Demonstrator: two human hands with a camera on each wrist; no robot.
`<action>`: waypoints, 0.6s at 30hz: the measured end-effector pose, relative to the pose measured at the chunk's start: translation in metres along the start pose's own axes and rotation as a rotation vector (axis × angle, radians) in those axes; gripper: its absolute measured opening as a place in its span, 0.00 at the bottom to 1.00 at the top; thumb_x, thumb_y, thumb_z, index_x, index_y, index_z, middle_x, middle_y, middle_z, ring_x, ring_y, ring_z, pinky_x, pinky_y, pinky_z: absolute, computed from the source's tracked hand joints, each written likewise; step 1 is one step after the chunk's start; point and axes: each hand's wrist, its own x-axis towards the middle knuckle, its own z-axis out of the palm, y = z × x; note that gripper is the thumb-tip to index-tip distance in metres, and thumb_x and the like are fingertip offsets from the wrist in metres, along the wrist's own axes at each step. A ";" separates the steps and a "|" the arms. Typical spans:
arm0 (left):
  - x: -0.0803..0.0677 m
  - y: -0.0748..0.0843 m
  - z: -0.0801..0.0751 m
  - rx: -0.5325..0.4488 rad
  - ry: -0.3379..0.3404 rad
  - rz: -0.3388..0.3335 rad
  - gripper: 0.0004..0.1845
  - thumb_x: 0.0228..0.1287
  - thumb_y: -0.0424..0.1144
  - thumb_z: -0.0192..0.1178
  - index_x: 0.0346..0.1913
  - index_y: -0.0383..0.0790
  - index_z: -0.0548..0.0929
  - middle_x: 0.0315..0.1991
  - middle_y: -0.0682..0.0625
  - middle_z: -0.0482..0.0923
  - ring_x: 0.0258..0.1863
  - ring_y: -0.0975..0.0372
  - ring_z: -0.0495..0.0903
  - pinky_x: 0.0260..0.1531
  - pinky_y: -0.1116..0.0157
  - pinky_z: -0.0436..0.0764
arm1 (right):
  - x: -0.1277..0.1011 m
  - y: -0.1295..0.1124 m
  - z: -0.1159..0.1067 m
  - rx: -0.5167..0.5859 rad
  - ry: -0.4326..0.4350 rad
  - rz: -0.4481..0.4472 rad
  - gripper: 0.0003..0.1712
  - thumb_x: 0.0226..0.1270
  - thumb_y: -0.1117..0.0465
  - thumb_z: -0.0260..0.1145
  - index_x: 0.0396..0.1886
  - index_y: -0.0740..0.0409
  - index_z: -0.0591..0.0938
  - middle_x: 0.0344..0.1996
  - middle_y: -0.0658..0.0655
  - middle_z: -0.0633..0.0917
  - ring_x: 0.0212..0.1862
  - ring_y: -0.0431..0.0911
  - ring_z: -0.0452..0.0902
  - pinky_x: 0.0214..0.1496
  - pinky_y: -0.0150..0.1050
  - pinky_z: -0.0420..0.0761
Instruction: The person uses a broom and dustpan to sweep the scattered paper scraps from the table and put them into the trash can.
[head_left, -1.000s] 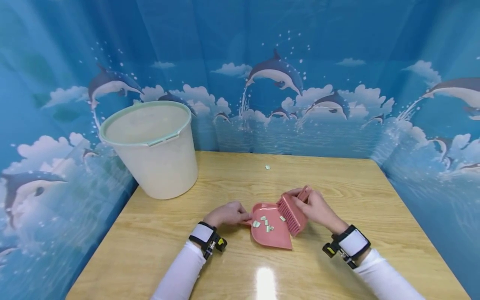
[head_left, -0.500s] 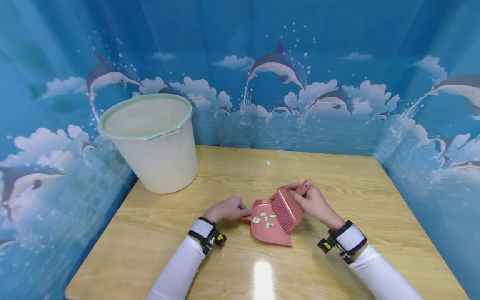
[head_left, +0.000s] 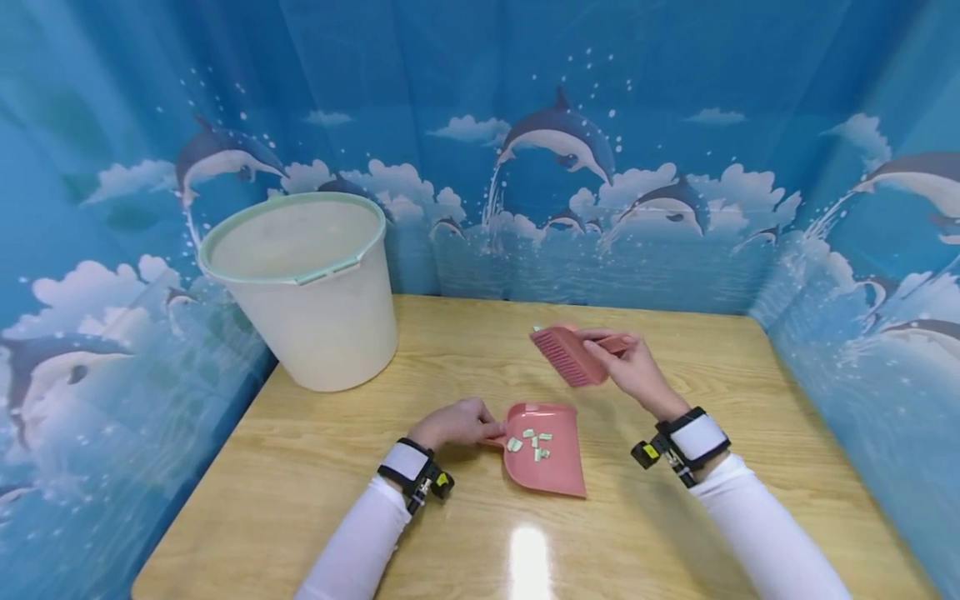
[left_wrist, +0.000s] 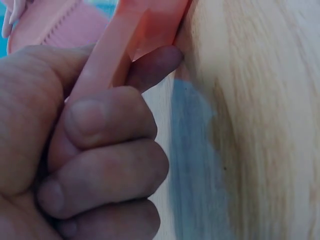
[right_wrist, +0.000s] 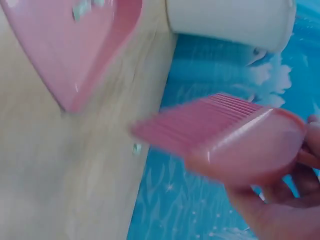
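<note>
My left hand [head_left: 459, 423] grips the handle of a pink dustpan [head_left: 551, 475] that lies on the wooden table, its wide edge facing right. Several pale green scraps [head_left: 514, 445] lie inside the pan. In the left wrist view the fingers curl round the dustpan handle [left_wrist: 100, 70]. Behind and to the right of the pan, my right hand [head_left: 637, 373] holds a pink hand brush [head_left: 572, 354] by its handle, bristles toward the left and front. One more scrap [right_wrist: 137, 148] lies on the table near the back, mostly covered by the brush in the head view.
A tall whitish bucket [head_left: 326, 333] with a light green rim stands at the table's back left. The wooden table [head_left: 300, 500] is bordered at the back and sides by a blue dolphin-print curtain [head_left: 465, 150].
The right hand has lifted the brush off the dustpan and moved it back toward the far scrap. A scrap near the bristles has gone further into the pan. The left hand stays put.
</note>
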 end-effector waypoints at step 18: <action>-0.001 0.000 0.001 -0.032 -0.002 -0.033 0.22 0.76 0.52 0.58 0.26 0.43 0.88 0.15 0.57 0.71 0.15 0.66 0.67 0.17 0.69 0.64 | 0.092 0.057 0.026 -0.129 0.092 -0.096 0.15 0.60 0.83 0.55 0.23 0.69 0.85 0.45 0.69 0.88 0.56 0.63 0.83 0.48 0.29 0.77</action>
